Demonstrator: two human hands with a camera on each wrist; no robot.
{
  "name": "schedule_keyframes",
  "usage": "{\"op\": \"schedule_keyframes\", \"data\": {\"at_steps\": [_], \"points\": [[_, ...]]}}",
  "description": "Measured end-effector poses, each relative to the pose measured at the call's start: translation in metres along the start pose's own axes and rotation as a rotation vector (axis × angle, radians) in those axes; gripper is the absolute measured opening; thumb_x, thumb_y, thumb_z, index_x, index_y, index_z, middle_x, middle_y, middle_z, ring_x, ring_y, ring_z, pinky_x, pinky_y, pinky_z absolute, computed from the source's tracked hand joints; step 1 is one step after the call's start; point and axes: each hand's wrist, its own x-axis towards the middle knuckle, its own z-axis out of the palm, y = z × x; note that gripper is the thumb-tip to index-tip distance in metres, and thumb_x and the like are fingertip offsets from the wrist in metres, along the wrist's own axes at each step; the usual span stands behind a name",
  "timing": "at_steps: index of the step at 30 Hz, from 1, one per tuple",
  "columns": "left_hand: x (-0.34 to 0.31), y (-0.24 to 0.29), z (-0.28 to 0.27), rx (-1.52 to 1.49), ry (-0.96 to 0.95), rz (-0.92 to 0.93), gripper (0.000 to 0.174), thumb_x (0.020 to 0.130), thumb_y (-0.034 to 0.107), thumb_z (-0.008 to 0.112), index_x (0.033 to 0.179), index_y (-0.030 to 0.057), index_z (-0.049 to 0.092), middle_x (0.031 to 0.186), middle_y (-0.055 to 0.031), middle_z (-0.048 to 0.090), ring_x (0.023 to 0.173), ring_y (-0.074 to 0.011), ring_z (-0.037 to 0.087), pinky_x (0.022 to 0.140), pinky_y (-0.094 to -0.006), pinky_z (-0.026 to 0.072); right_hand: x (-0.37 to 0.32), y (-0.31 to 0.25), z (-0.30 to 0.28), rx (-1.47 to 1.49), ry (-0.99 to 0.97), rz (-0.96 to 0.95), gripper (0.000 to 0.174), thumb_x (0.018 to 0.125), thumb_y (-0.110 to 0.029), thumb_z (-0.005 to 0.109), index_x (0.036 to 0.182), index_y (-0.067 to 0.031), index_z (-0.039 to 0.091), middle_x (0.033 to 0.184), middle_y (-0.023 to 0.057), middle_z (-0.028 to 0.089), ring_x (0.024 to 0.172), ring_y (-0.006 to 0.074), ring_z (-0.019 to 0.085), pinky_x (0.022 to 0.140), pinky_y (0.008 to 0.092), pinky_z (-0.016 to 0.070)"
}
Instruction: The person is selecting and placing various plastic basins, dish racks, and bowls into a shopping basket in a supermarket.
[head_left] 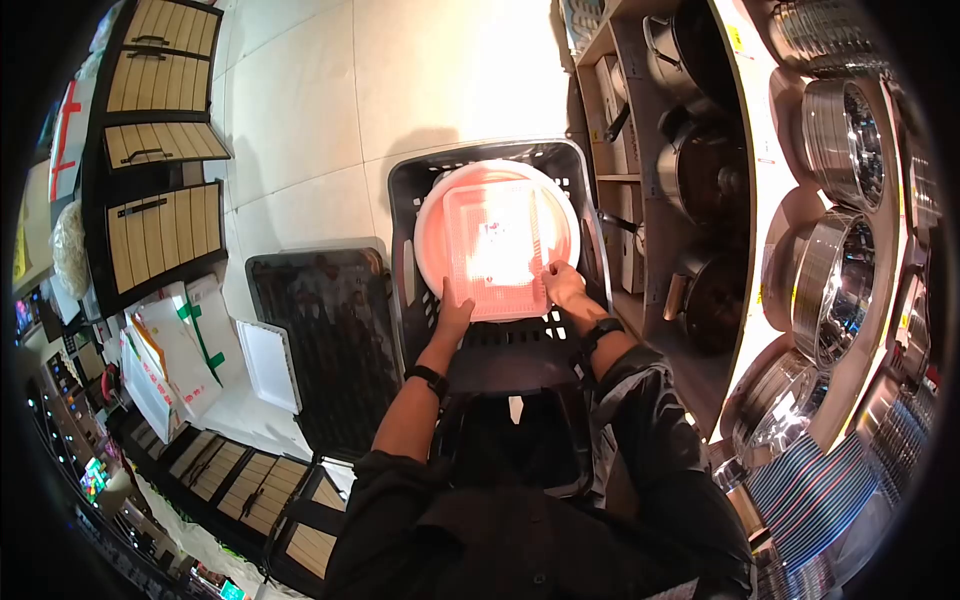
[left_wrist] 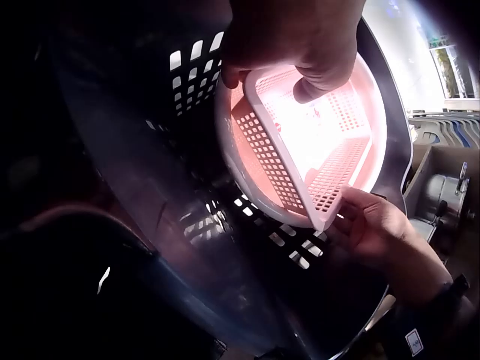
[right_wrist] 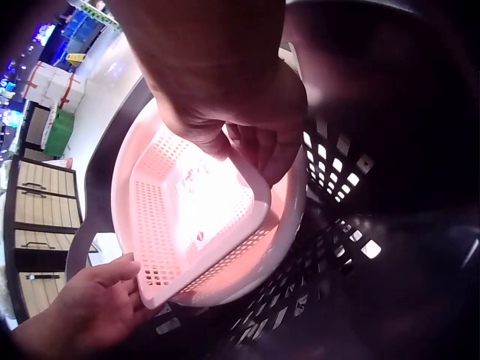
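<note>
A pink rectangular perforated plastic basket (head_left: pixel 493 250) is held between both hands, over a round pink basin (head_left: pixel 430 240). My left hand (head_left: pixel 455 312) grips its left rim, thumb inside and fingers outside. On the opposite side my right hand (head_left: pixel 566 284) pinches the rim; in the right wrist view this hand (right_wrist: pixel 240 124) has its thumb and fingers around the edge. The basin sits inside a dark plastic shopping basket (head_left: pixel 401 190) with slotted walls. Bright light washes out the inside of the pink basket in every view.
Shelves at right hold steel pots (head_left: pixel 700 170) and stacked steel bowls (head_left: pixel 832 285). A black slatted panel (head_left: pixel 325 350) and a white box (head_left: pixel 268 365) lie to the left. Wood-fronted cabinets (head_left: pixel 165 240) line the far left. Pale tiled floor (head_left: pixel 300 120) stretches ahead.
</note>
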Motion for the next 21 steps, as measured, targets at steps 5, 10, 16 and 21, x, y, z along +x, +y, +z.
{"op": "schedule_keyframes", "data": {"at_steps": [5,10,16,21], "points": [[-0.017,0.012,-0.003,0.26,0.091,0.043,0.085,0.087,0.019,0.059,0.15,-0.0058,0.008,0.154,-0.0255,0.022,0.142,-0.0312,0.026,0.113,-0.0368,0.0256,-0.025,-0.028,-0.018,-0.001,0.012,0.124,0.05,0.087,-0.035,0.059,0.126,-0.0046,0.055,0.112,0.0209,0.067,0.108,0.0333,0.063,0.094,0.0388,0.048],[-0.049,0.038,-0.013,0.034,-0.068,0.133,0.076,0.09,0.017,0.061,0.15,-0.0011,0.018,0.14,-0.0225,0.042,0.122,-0.0269,0.049,0.099,-0.033,0.0425,-0.078,-0.041,-0.055,0.07,0.062,-0.08,0.052,0.089,-0.036,0.059,0.129,-0.0031,0.054,0.114,0.0227,0.065,0.108,0.0353,0.062,0.093,0.0402,0.0488],[-0.127,0.112,-0.026,0.06,-0.39,0.173,0.065,0.092,0.013,0.06,0.148,0.0019,0.028,0.127,-0.0147,0.056,0.11,-0.0161,0.054,0.095,-0.0283,0.0433,-0.179,-0.057,-0.09,0.092,0.086,-0.355,0.045,0.092,-0.037,0.054,0.123,-0.0045,0.055,0.104,0.0248,0.066,0.099,0.0397,0.064,0.087,0.0445,0.0496],[-0.199,0.135,-0.028,0.203,-0.792,0.27,0.06,0.095,0.014,0.059,0.143,-0.0065,0.031,0.119,-0.0127,0.061,0.108,-0.015,0.056,0.095,-0.0282,0.0432,-0.295,-0.063,-0.103,0.126,0.166,-0.466,0.039,0.094,-0.034,0.053,0.121,-0.006,0.057,0.113,0.0192,0.065,0.105,0.0348,0.063,0.088,0.041,0.0499]]}}
